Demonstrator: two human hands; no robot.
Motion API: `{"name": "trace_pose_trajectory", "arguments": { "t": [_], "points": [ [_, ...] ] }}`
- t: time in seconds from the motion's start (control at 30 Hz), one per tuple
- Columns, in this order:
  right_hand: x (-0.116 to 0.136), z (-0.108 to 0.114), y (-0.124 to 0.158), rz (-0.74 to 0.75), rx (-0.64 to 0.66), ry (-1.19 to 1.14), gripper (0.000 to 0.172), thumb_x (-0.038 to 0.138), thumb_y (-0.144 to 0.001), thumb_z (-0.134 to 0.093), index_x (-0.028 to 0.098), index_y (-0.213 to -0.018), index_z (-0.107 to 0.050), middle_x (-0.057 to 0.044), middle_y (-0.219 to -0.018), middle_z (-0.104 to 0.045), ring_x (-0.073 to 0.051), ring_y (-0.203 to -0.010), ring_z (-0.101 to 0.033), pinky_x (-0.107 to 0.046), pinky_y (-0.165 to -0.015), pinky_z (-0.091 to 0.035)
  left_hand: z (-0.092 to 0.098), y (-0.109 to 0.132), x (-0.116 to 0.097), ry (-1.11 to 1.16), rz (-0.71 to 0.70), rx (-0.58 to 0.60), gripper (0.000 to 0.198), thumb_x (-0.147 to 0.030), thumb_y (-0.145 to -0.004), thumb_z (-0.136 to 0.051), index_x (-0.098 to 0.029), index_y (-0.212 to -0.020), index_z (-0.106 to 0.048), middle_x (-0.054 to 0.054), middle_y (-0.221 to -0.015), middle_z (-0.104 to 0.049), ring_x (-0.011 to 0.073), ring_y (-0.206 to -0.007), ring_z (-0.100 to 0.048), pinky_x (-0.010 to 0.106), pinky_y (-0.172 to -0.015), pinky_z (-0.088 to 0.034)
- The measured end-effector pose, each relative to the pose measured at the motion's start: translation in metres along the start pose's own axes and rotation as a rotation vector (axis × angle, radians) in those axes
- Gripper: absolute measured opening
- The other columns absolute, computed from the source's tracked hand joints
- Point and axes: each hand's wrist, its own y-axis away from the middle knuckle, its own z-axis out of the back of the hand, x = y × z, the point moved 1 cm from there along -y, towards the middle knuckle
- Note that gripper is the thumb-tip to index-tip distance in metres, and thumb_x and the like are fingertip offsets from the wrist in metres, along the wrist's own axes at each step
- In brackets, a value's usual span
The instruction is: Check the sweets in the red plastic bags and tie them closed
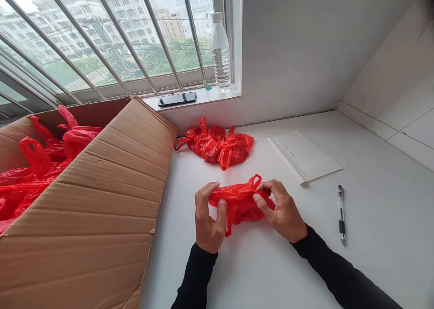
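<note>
A red plastic bag [246, 207] lies on the white table in front of me, crumpled, with one looped handle standing up and another hanging toward me. My left hand [208, 221] is curled at its left end, thumb in front and fingers behind, with the film between them. At the right end, my right hand [280, 207] pinches the bag's upper edge between thumb and fingers. What is inside the bag cannot be seen. Just beyond it, against the wall, sit bunched red plastic bags [220, 144] with their handles sticking up.
On the left stands a cardboard box [111, 187] full of red plastic bags [44, 159]. A phone [176, 99] and a water bottle [221, 53] are on the windowsill. To the right lie a notepad [305, 153] and a pen [341, 216].
</note>
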Motion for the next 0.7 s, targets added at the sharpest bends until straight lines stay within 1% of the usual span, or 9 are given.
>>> {"name": "trace_pose_trajectory", "arguments": {
  "t": [0.03, 0.1, 0.17, 0.27, 0.4, 0.5, 0.6, 0.67, 0.7],
  "points": [
    [0.001, -0.001, 0.001, 0.0, 0.023, -0.002, 0.01, 0.034, -0.096, -0.059, 0.025, -0.101, -0.059, -0.003, -0.095, -0.064, -0.021, -0.089, -0.059, -0.037, -0.081, -0.051, -0.002, 0.001, -0.004, 0.0, -0.033, 0.038, 0.031, -0.031, -0.092, -0.065, -0.021, -0.121, -0.065, 0.008, -0.121, -0.066, 0.0262, -0.116, -0.058, 0.049, -0.101, -0.047],
    [0.002, -0.001, 0.001, 0.005, 0.063, -0.007, 0.011, 0.035, -0.097, -0.057, 0.026, -0.102, -0.061, -0.002, -0.095, -0.066, -0.02, -0.086, -0.059, -0.035, -0.08, -0.051, -0.007, 0.003, -0.009, -0.006, -0.064, 0.083, 0.021, -0.029, -0.088, -0.069, -0.023, -0.108, -0.072, 0.006, -0.111, -0.069, 0.025, -0.111, -0.06, 0.047, -0.098, -0.049],
    [0.003, 0.0, 0.001, -0.004, 0.065, -0.009, 0.012, 0.035, -0.099, -0.053, 0.026, -0.098, -0.061, -0.002, -0.091, -0.066, -0.019, -0.083, -0.059, -0.034, -0.078, -0.051, -0.008, 0.003, -0.006, -0.012, -0.038, 0.06, 0.012, -0.029, -0.091, -0.067, -0.02, -0.096, -0.074, 0.005, -0.1, -0.07, 0.0227, -0.104, -0.062, 0.043, -0.092, -0.052],
    [0.001, 0.005, 0.001, -0.112, -0.03, -0.053, 0.017, 0.038, -0.1, -0.051, 0.024, -0.092, -0.057, -0.002, -0.084, -0.063, -0.019, -0.077, -0.057, -0.033, -0.073, -0.05, -0.003, 0.0, 0.008, 0.002, 0.076, -0.079, 0.019, -0.035, -0.096, -0.062, -0.017, -0.098, -0.069, 0.004, -0.097, -0.069, 0.0198, -0.094, -0.065, 0.04, -0.085, -0.054],
    [-0.01, 0.01, -0.001, -0.261, -0.166, -0.153, 0.021, 0.043, -0.102, -0.047, 0.024, -0.097, -0.054, -0.003, -0.089, -0.061, -0.019, -0.083, -0.059, -0.029, -0.062, -0.047, 0.009, -0.004, 0.023, 0.086, 0.203, -0.267, 0.029, -0.041, -0.1, -0.054, -0.015, -0.109, -0.063, 0.004, -0.096, -0.067, 0.0182, -0.085, -0.066, 0.037, -0.076, -0.056],
    [-0.014, 0.01, -0.001, -0.243, -0.158, -0.229, 0.021, 0.043, -0.101, -0.049, 0.024, -0.106, -0.054, -0.005, -0.103, -0.063, -0.02, -0.096, -0.061, -0.032, -0.077, -0.051, 0.011, -0.003, 0.018, 0.145, 0.215, -0.248, 0.034, -0.042, -0.1, -0.053, -0.018, -0.123, -0.059, 0.008, -0.11, -0.067, 0.0223, -0.1, -0.066, 0.039, -0.084, -0.055],
    [-0.01, 0.007, 0.002, -0.192, -0.094, -0.269, 0.028, 0.042, -0.098, -0.056, 0.026, -0.122, -0.053, -0.006, -0.118, -0.063, -0.02, -0.109, -0.06, -0.038, -0.096, -0.049, 0.006, 0.0, 0.004, 0.147, 0.189, -0.16, 0.049, -0.04, -0.091, -0.066, -0.026, -0.136, -0.055, 0.009, -0.129, -0.062, 0.026, -0.115, -0.061, 0.038, -0.095, -0.05],
    [-0.006, 0.005, 0.004, -0.179, -0.068, -0.241, 0.029, 0.04, -0.097, -0.059, 0.027, -0.122, -0.056, -0.005, -0.118, -0.063, -0.021, -0.109, -0.06, -0.038, -0.097, -0.048, 0.003, 0.002, -0.002, 0.116, 0.161, -0.133, 0.055, -0.036, -0.082, -0.077, -0.028, -0.133, -0.059, 0.007, -0.128, -0.062, 0.0246, -0.112, -0.059, 0.035, -0.096, -0.048],
    [-0.005, 0.005, 0.004, -0.175, -0.066, -0.222, 0.026, 0.039, -0.096, -0.06, 0.027, -0.119, -0.058, -0.004, -0.114, -0.064, -0.02, -0.106, -0.06, -0.037, -0.095, -0.048, 0.002, 0.003, -0.003, 0.1, 0.148, -0.128, 0.049, -0.034, -0.08, -0.079, -0.027, -0.126, -0.063, 0.005, -0.12, -0.064, 0.0226, -0.105, -0.06, 0.034, -0.092, -0.048]
  ]
}}
